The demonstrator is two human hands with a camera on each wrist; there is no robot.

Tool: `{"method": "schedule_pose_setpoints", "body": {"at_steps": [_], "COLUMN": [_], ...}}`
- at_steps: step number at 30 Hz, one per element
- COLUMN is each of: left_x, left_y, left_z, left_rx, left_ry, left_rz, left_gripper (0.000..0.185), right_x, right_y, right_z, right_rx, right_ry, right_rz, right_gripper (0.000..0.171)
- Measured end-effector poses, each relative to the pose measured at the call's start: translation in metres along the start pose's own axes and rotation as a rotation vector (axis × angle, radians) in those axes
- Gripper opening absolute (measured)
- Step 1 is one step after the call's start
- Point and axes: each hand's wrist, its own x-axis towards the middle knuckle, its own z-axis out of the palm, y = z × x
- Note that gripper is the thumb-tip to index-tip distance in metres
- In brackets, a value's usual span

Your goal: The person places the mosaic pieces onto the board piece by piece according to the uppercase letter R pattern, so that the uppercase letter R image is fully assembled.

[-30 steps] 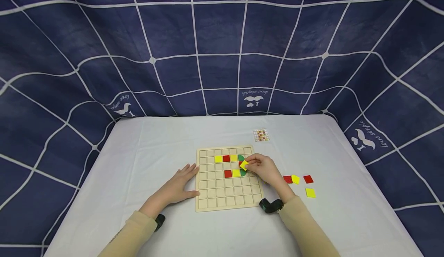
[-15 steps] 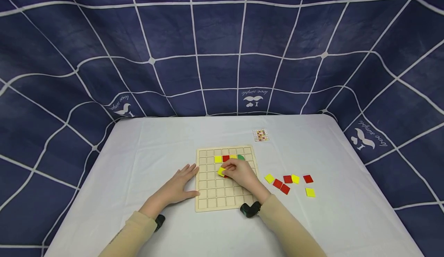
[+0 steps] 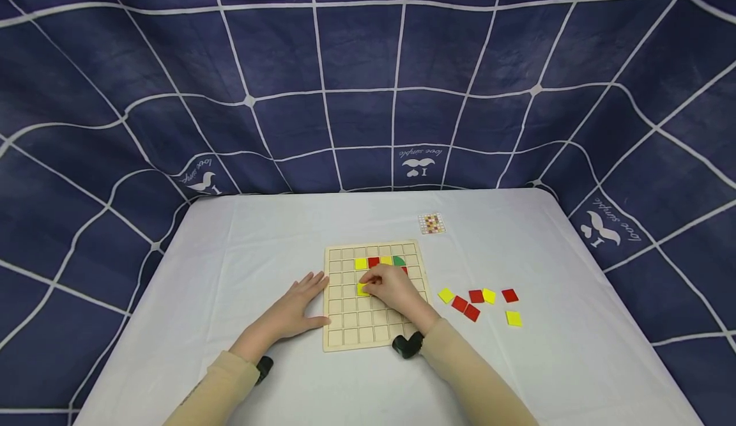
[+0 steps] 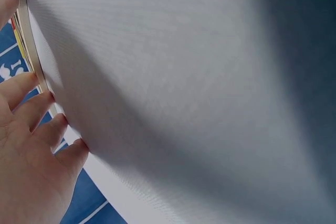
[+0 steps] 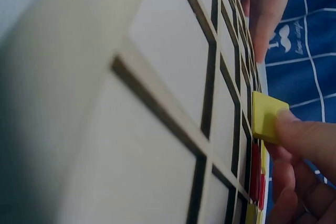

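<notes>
With your flat left hand [image 3: 299, 311] steadying the grid board [image 3: 351, 330], your right hand [image 3: 393, 289] pinches a yellow tile [image 5: 266, 116] over a board cell; press it level into that cell.

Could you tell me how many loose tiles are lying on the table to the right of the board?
6: three yellow tiles and three red tiles, clustered right of the wooden board.

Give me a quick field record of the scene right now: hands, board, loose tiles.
right hand: over the wooden grid board, pinches a yellow tile at a cell in the third row
left hand: flat on the white table, fingers against the board's left edge
tiles on board: yellow, red, yellow and green visible in the second row; others hidden by the hand
loose tiles: red and yellow squares on the table right of the board
pattern card: beyond the board
</notes>
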Motion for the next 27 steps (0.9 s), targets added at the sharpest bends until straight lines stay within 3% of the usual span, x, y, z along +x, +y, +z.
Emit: {"method": "schedule_pose_setpoints", "body": {"at_steps": [5, 11, 19, 27], "left_x": [-0.001, -0.001, 0.0, 0.001], "left_y": [-0.002, -0.004, -0.004, -0.003], "left_z": [0.0, 0.0, 0.001, 0.0], "left_rx": [0.002, 0.007, 0.012, 0.001], "left_ry": [0.006, 0.003, 0.005, 0.005], "left_rz": [0.014, 0.02, 0.022, 0.015], "left_gripper": [0.089, 0.089, 0.089, 0.089], "right_x": [0.003, 0.004, -0.004, -0.021], "right_y": [0.0, 0.001, 0.004, 0.024], "right_z": [0.003, 0.006, -0.005, -0.046], "right_rx": [-0.104, -0.152, -0.028, 0.08], "right_ry": [0.012, 0.025, 0.048, 0.13], "right_rz": [-0.042, -0.021, 0.024, 0.118], "right_gripper": [0.01, 0.012, 0.012, 0.014]}}
